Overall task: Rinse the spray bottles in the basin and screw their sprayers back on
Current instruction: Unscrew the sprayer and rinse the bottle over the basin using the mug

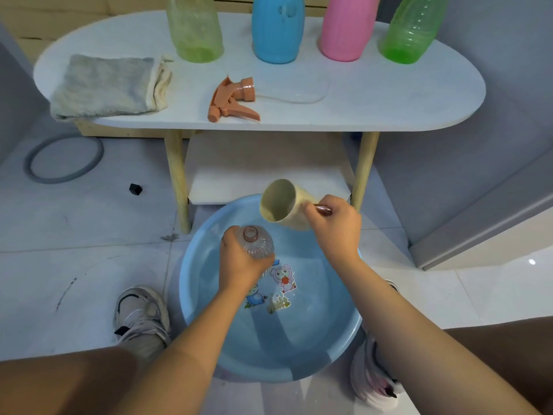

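bottle clear, in L hand fingers, over basin | R hand grips cup

White oval table on pale wooden legs, lower shelf; glossy white floor tiles; grey wall.

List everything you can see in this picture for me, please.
Bottles: four, pale green, blue, pink, green, back of table.
Clear bottle: one, uncapped, over basin.
Sprayer: one, orange, on table, with clear tube.
Cloth: one, grey, table's left end.
Table: one, white, wooden legs.
Cup: one, cream, tilted over basin.
Basin: one, blue, on floor.
Ring: one, grey, on floor.
Block: one, black, on floor.
Shoes: two, pale.
Left hand: grips clear bottle.
Right hand: holds cup.
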### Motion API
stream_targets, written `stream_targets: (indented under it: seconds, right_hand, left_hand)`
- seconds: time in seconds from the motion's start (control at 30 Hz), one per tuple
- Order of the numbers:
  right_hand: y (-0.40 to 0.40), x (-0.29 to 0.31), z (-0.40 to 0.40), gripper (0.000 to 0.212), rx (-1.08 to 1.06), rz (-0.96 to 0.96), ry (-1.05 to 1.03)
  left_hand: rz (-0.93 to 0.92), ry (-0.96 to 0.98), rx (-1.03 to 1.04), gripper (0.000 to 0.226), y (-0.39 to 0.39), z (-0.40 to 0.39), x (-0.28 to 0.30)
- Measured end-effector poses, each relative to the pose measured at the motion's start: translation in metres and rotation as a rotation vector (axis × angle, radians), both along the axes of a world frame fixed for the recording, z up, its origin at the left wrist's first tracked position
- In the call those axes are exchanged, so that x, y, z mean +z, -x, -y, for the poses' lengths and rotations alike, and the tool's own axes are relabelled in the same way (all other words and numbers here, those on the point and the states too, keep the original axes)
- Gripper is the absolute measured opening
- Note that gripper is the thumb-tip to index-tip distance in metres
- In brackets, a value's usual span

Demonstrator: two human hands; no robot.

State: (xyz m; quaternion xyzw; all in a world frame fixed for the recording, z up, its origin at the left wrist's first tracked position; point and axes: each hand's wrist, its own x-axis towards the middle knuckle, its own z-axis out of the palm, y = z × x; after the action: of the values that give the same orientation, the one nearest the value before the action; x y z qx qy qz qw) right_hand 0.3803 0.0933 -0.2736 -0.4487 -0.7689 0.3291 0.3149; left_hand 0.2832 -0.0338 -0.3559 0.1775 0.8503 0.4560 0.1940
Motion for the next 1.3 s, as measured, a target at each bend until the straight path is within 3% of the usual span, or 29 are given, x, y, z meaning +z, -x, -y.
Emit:
stream_targets:
  seconds: [0.1, 0.23, 0.37, 0.67, 0.8, 0.87, 0.93, 1.1, 1.3]
  right_hand:
    - [-0.009, 0.016, -0.014, 0.043, -0.135, -0.092, 0.391]
    - [-0.016, 0.038, -0.025, 0.045, -0.111, -0.121, 0.571]
    - [-0.023, 0.077, -0.027, 0.021, 0.013, -0.062, 0.618]
    - [-0.045, 0.155, -0.055, 0.026, 0.178, -0.163, 0.712]
    - [-0.043, 0.189, -0.078, 0.031, 0.128, -0.288, 0.744]
    - [-0.042, 0.195, -0.089, 0.03, 0.078, -0.335, 0.758]
    - [-0.037, 0.193, -0.094, 0.031, 0.022, -0.34, 0.757]
    - [-0.032, 0.191, -0.121, 0.029, -0.124, -0.414, 0.731]
    - [-0.032, 0.18, -0.151, 0.038, -0.167, -0.481, 0.745]
  left_hand:
    - [-0.002, -0.011, -0.022, 0.077, -0.001, 0.005, 0.014]
    - [-0.019, -0.028, -0.061, 0.086, 0.001, 0.015, 0.037]
    - [-0.028, -0.058, -0.107, 0.084, 0.007, 0.019, 0.078]
    - [-0.118, -0.083, -0.296, 0.085, 0.015, 0.024, 0.189]
    - [-0.166, -0.147, -0.384, 0.072, 0.017, 0.01, 0.246]
    - [-0.222, -0.178, -0.425, 0.085, 0.02, -0.001, 0.262]
    - [-0.222, -0.162, -0.407, 0.09, 0.021, -0.001, 0.27]
    - [-0.248, -0.136, -0.361, 0.071, 0.023, -0.021, 0.285]
    - [-0.185, -0.155, -0.315, 0.066, 0.029, -0.041, 0.281]
